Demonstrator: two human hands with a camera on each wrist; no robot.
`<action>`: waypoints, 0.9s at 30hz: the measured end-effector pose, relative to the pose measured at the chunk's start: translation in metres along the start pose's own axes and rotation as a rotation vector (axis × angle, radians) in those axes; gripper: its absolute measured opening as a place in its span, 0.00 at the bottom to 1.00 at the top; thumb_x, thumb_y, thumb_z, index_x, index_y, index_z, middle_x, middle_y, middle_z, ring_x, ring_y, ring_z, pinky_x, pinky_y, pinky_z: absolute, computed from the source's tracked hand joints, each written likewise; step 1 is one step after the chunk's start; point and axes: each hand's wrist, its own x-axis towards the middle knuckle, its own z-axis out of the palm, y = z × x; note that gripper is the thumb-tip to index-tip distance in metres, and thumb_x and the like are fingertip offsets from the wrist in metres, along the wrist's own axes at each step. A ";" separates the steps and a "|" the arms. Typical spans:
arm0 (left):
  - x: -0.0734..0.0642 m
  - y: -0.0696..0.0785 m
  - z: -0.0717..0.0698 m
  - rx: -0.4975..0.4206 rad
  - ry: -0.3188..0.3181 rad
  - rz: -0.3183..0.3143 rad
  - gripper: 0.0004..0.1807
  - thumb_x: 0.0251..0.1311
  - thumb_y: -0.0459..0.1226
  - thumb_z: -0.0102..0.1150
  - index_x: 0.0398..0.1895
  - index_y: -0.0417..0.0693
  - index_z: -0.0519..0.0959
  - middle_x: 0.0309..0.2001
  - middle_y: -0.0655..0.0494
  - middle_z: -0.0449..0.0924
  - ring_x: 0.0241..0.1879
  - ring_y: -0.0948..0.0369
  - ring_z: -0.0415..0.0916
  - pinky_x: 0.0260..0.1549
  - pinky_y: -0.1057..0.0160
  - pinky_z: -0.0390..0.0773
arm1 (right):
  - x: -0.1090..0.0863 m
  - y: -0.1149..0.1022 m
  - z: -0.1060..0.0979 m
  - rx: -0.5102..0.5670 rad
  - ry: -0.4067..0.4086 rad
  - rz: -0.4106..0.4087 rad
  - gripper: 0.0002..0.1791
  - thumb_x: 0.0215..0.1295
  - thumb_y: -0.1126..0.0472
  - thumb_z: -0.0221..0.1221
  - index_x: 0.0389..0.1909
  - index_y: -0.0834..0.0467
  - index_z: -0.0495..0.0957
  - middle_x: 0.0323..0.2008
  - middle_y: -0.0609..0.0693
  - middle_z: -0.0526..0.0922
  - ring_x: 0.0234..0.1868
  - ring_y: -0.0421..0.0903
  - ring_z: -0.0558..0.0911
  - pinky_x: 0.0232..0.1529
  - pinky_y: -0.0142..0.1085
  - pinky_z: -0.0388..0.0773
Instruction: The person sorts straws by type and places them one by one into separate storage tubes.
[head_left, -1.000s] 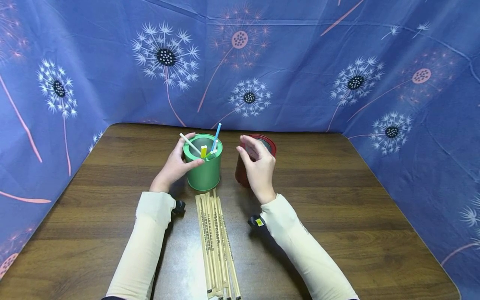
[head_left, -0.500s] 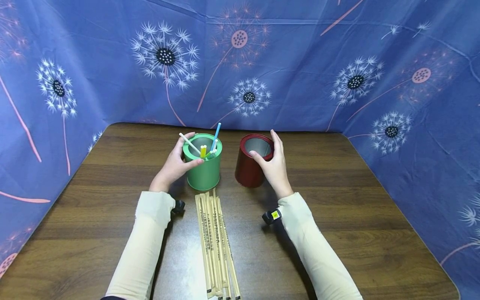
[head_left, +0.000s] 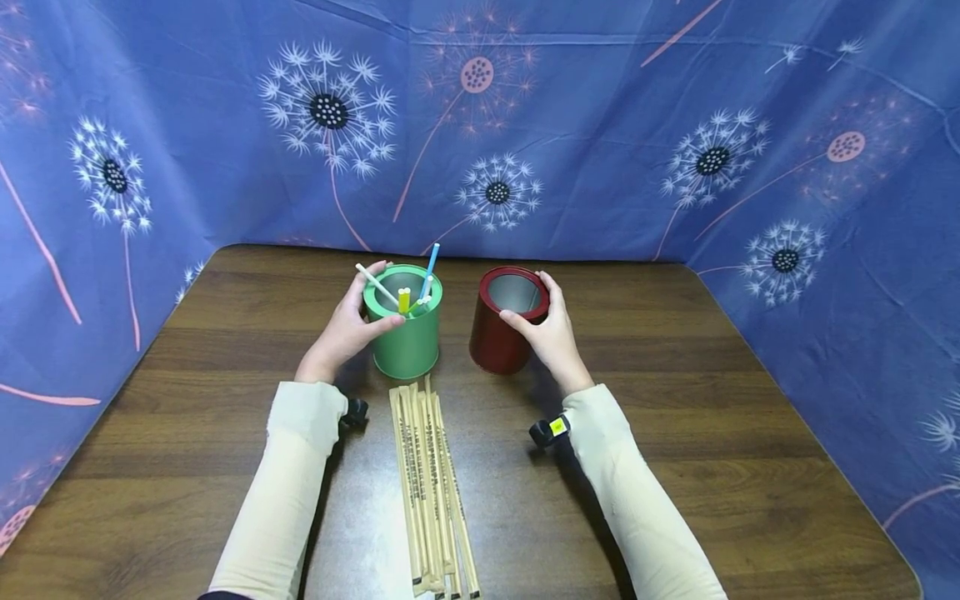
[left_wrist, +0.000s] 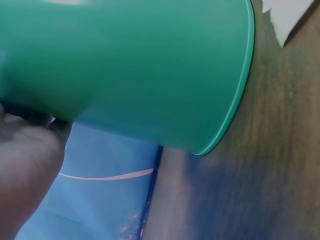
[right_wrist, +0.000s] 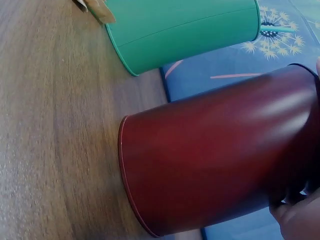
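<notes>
A green can [head_left: 407,346] stands upright on the table, holding several thin sticks. Among them are a white stick [head_left: 377,284], a tall blue stick [head_left: 430,271] and short yellow ones [head_left: 404,301]. My left hand [head_left: 343,332] grips this can from the left near its rim, thumb across the front. To its right is a red can [head_left: 497,343], upright, its grey inside visible with nothing seen in it. My right hand [head_left: 553,337] holds the red can by its right side, thumb at the front rim and fingers behind. In the right wrist view the green can [right_wrist: 187,32] appears beyond it.
Long paper-wrapped sticks [head_left: 433,492] with printed text lie in a bundle in front of the green can, running toward the near edge. A brown wooden table [head_left: 712,433] carries everything. Behind it hangs a blue dandelion-print cloth [head_left: 585,125].
My right hand has moved right, from in front of the red can to its right side, and its fingers have come in on the rim. The left hand stays on the green can.
</notes>
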 end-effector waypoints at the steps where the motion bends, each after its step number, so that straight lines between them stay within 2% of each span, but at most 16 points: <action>1: 0.000 0.000 0.000 -0.002 0.001 0.001 0.47 0.56 0.32 0.65 0.75 0.56 0.51 0.75 0.54 0.54 0.69 0.53 0.59 0.68 0.49 0.59 | 0.000 0.000 0.000 -0.004 -0.002 0.002 0.50 0.56 0.53 0.68 0.75 0.52 0.50 0.73 0.50 0.60 0.70 0.49 0.64 0.70 0.48 0.62; 5: 0.000 0.000 -0.001 -0.017 0.008 -0.018 0.48 0.60 0.34 0.62 0.77 0.54 0.45 0.78 0.54 0.47 0.75 0.52 0.49 0.72 0.47 0.52 | -0.002 0.001 -0.002 -0.018 -0.004 0.007 0.50 0.55 0.52 0.69 0.75 0.52 0.51 0.73 0.50 0.60 0.71 0.49 0.63 0.70 0.47 0.62; 8: -0.001 0.001 -0.002 -0.008 0.027 -0.059 0.47 0.62 0.36 0.61 0.78 0.54 0.42 0.78 0.50 0.46 0.76 0.49 0.46 0.73 0.46 0.50 | -0.005 0.000 -0.002 -0.016 -0.006 0.012 0.50 0.55 0.53 0.69 0.75 0.53 0.51 0.72 0.50 0.61 0.71 0.49 0.64 0.70 0.47 0.62; 14: -0.005 0.006 -0.003 0.045 0.062 -0.109 0.48 0.63 0.41 0.61 0.78 0.47 0.41 0.76 0.43 0.48 0.76 0.48 0.45 0.74 0.48 0.48 | -0.009 -0.001 -0.003 -0.016 -0.013 -0.006 0.51 0.55 0.54 0.69 0.75 0.54 0.50 0.73 0.50 0.61 0.71 0.49 0.63 0.70 0.48 0.62; 23: -0.018 0.015 0.001 0.060 0.071 -0.160 0.51 0.61 0.40 0.63 0.77 0.44 0.38 0.77 0.42 0.45 0.76 0.51 0.45 0.75 0.55 0.49 | -0.018 -0.001 -0.007 -0.026 0.014 -0.008 0.51 0.53 0.53 0.70 0.75 0.52 0.52 0.73 0.50 0.61 0.71 0.49 0.63 0.70 0.49 0.61; 27: -0.028 0.019 0.004 0.089 0.123 -0.203 0.52 0.61 0.41 0.64 0.77 0.40 0.38 0.77 0.42 0.43 0.76 0.49 0.46 0.74 0.54 0.52 | -0.021 -0.001 -0.008 -0.022 0.005 -0.007 0.51 0.53 0.53 0.70 0.74 0.51 0.52 0.72 0.51 0.62 0.70 0.50 0.64 0.70 0.50 0.61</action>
